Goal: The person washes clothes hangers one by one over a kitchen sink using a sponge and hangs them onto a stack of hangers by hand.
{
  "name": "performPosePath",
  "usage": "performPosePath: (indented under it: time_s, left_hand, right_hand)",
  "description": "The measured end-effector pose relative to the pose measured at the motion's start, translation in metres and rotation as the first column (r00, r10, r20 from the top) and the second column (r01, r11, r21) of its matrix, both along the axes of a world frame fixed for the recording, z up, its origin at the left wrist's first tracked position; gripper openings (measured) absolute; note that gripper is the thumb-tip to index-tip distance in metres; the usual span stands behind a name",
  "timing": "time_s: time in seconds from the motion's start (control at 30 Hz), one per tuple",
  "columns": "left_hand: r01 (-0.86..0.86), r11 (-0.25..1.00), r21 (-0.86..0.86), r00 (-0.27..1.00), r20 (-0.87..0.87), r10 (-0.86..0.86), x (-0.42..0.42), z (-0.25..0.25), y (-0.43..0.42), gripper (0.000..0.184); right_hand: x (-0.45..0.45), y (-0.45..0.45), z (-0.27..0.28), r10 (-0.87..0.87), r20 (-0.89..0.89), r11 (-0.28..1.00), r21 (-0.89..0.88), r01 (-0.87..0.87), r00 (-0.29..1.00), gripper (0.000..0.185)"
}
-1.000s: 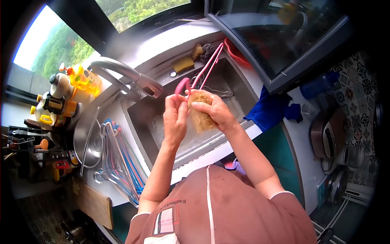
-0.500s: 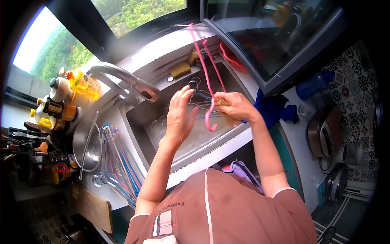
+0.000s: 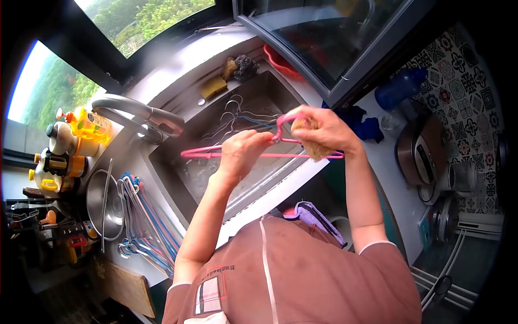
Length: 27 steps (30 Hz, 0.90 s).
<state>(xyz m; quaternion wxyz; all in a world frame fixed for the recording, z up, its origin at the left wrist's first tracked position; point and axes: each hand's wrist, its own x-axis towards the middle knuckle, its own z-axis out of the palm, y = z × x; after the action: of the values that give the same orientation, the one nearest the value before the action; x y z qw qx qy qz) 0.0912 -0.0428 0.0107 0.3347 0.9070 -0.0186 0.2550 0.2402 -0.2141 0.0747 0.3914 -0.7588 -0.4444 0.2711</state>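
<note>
A pink hanger [image 3: 202,153] lies level across the near part of the sink [image 3: 186,202], held above the basin. My left hand [image 3: 241,155] is closed around it near the base of its hook. A tan scrubbing pad [image 3: 314,141] is in my right hand [image 3: 327,131], whose fingers are pressed round the pad and the hanger's hook. Several wire hangers [image 3: 233,112] rest in the basin below.
Left of the sink lie a bundle of coloured hangers [image 3: 148,216] and a metal bowl [image 3: 108,208]. The faucet [image 3: 135,108] reaches over the sink. A yellow sponge [image 3: 212,87] sits behind it. An open window pane [image 3: 324,48] overhangs the back right.
The pink hanger has turned from upright to level. My left hand, open and apart from it half a second ago, now grips it. My right hand has moved the pad to the hook.
</note>
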Motion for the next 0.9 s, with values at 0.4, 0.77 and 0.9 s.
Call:
performPosePath:
  time_s: [0.4,0.77,0.9]
  left_hand:
    - [-0.238,0.939,-0.247,0.971,-0.09,0.222,-0.02,-0.007,0.001,0.011]
    - [-0.347,0.792,-0.502,0.929,-0.07,0.363,-0.086,-0.017,0.021,0.011]
    - [-0.354,0.793,-0.496,0.93,-0.097,0.355,-0.109,-0.009,0.032,0.012]
  right_hand:
    - [-0.049,0.046,-0.049,-0.235,0.209,0.967,0.152,0.206,0.949,0.018]
    - [-0.049,0.07,-0.045,-0.15,0.193,0.977,0.18,0.115,0.97,0.018]
    - [-0.02,0.058,-0.059,-0.163,0.338,0.971,0.222,0.09,0.927,0.014]
